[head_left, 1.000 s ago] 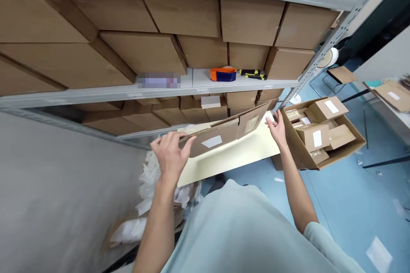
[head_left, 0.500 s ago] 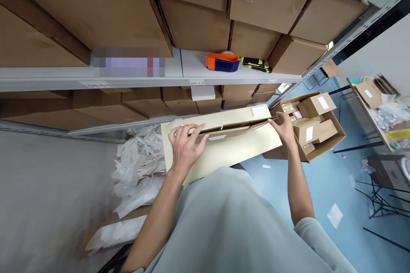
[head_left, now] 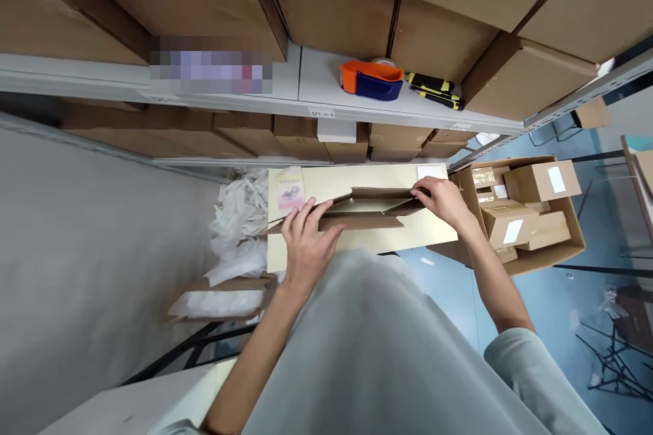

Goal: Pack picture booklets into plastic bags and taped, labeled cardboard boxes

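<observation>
A brown cardboard box (head_left: 364, 220), partly unfolded with its flaps spread, stands over a pale yellow tabletop (head_left: 433, 221). Its top gapes, and light shows through between the walls. My left hand (head_left: 309, 241) grips the left part, fingers over the far edge and thumb along the near flap. At the right end, my right hand (head_left: 443, 202) pinches a corner between thumb and fingers. A printed card with a pink picture (head_left: 290, 194) lies on the tabletop behind my left hand. A white paper (head_left: 431, 171) lies near the far right corner.
A shelf (head_left: 224, 98) full of cartons runs across the front, holding an orange and blue tape dispenser (head_left: 375, 83) and yellow-black utility knives (head_left: 437, 90). At the right stands a large open carton (head_left: 574, 248) of small boxes. White packing scraps (head_left: 239, 214) lie left.
The box has gone from nearly flat to spread open, its walls apart and flaps showing. Both hands have stayed at its ends. My view has shifted, uncovering the pink-printed card.
</observation>
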`<state>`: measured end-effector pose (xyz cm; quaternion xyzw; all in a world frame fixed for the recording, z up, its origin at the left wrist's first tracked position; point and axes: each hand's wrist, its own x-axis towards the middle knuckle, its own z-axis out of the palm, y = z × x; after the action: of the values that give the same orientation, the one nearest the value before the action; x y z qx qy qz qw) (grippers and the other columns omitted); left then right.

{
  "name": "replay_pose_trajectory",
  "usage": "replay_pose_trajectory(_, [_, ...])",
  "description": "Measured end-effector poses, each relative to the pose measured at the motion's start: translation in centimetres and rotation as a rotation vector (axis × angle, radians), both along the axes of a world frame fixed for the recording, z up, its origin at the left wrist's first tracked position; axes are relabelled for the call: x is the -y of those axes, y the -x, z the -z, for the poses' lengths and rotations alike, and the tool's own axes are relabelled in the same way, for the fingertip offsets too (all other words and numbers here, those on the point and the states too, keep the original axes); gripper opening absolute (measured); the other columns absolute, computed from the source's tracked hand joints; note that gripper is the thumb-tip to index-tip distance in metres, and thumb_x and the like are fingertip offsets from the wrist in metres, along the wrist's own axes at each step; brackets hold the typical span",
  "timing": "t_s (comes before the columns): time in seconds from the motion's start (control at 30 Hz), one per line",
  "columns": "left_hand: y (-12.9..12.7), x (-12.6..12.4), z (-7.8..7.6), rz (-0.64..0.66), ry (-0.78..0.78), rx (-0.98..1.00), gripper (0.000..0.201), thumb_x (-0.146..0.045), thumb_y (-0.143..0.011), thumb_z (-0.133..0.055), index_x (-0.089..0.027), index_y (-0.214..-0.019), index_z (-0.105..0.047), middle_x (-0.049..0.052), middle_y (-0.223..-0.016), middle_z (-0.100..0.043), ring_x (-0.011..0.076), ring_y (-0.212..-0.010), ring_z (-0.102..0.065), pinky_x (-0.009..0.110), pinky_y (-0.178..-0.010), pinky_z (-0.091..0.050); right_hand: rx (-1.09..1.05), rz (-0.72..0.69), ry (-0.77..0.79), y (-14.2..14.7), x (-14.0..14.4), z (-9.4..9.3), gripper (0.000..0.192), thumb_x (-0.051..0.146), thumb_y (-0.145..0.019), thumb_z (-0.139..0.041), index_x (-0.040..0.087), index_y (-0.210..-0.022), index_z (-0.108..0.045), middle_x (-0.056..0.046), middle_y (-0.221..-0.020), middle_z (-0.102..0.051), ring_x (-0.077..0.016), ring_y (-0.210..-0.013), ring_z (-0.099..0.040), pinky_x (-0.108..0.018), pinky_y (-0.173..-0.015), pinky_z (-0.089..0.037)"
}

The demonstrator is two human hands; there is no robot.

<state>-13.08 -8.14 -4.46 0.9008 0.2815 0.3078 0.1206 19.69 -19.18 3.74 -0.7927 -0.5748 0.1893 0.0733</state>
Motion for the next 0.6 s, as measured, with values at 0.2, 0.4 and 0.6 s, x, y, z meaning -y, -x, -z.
replay_pose_trajectory(0.2, [-4.1, 5.3, -2.2, 0.113, 0.015, -0.133, 0.021, -0.016, -0.105, -0.066, -0.029, -0.102, -0.082, 0.007, -0.137, -0.079, 0.0275, -0.145, -0.064, 0.052, -0.124, -0.046, 0.065, -0.201, -0.001, -2.3, -5.4, -1.8, 0.026, 0.03, -0.114, -0.056, 0.02, -0.117, -0.08, -0.011, -0.116, -0.082, -0.0295, -0.101, -0.075, -0.034, -0.08, -0.046])
replay_pose_trajectory(0.4, [-8.9, 9.0, -2.8, 0.2, 0.071, -0.11, 0.019, -0.017, -0.108, -0.063, -0.025, -0.106, -0.08, 0.009, -0.129, -0.081, 0.0275, -0.138, -0.07, 0.045, -0.111, -0.059, 0.066, -0.43, 0.061, -0.8, -9.1, -2.6, 0.029, 0.027, -0.115, -0.052, 0.016, -0.114, -0.079, -0.014, -0.114, -0.081, -0.03, -0.1, -0.076, -0.034, -0.084, -0.048])
replay_pose_trajectory(0.6, [-9.8, 10.2, -3.6, 0.173, 0.041, -0.085, 0.018, -0.011, -0.106, -0.063, -0.022, -0.108, -0.077, 0.009, -0.122, -0.081, 0.0277, -0.127, -0.075, 0.041, -0.102, -0.061, 0.089, -0.451, 0.07, -0.6, -9.5, -1.8, 0.03, 0.025, -0.115, -0.051, 0.017, -0.115, -0.08, -0.014, -0.116, -0.083, -0.0306, -0.104, -0.077, -0.035, -0.085, -0.05])
